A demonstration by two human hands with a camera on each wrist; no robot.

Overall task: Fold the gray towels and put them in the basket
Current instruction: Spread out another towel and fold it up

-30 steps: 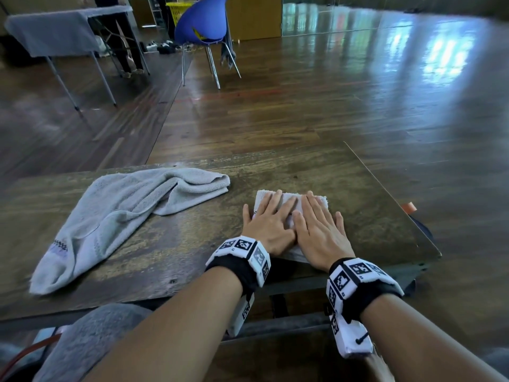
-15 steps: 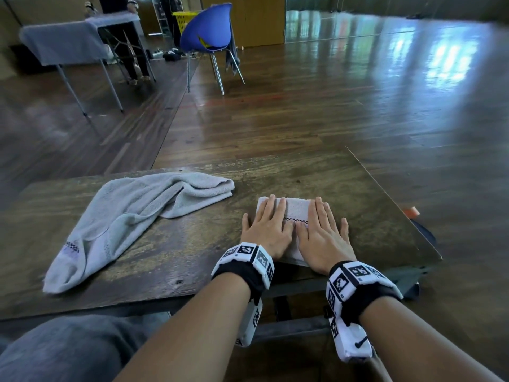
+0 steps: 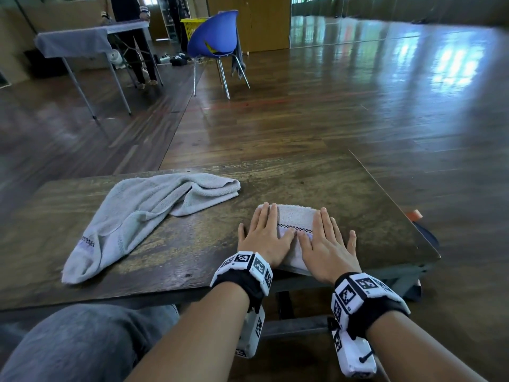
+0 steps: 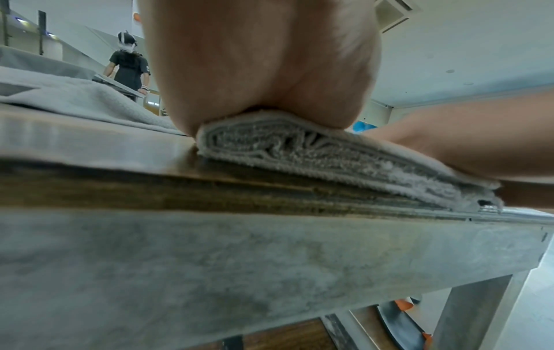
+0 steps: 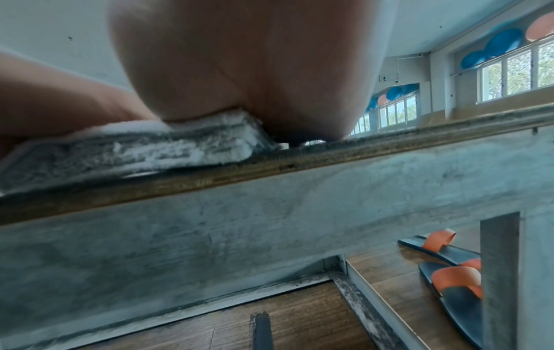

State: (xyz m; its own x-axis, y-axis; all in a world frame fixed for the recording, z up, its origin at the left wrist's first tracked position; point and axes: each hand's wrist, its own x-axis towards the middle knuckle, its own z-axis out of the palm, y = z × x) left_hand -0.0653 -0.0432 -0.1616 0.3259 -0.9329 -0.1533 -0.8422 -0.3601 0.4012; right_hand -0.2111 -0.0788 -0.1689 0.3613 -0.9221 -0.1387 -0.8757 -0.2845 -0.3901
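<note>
A small folded gray towel (image 3: 296, 216) lies at the near right of the wooden table (image 3: 344, 194). My left hand (image 3: 264, 232) and right hand (image 3: 326, 238) press flat on it with straight fingers, one on each side. The wrist views show its stacked layers under each palm, the folded towel (image 4: 329, 156) (image 5: 134, 146) right at the table edge. A second gray towel (image 3: 143, 213) lies unfolded and crumpled on the left half of the table. No basket for the towels shows near me; a yellow basket (image 3: 191, 27) stands far back behind a chair.
A blue chair (image 3: 214, 42) and a cloth-covered table (image 3: 88, 41) with a person (image 3: 132, 37) behind it stand far back on the wooden floor. Orange-strapped sandals (image 5: 452, 272) lie on the floor under the table's right end. My knee (image 3: 82, 340) is at the near left.
My hands have slid apart on the folded towel, from touching at its middle to its two sides, baring the checked stripe. The head view has tilted up a little.
</note>
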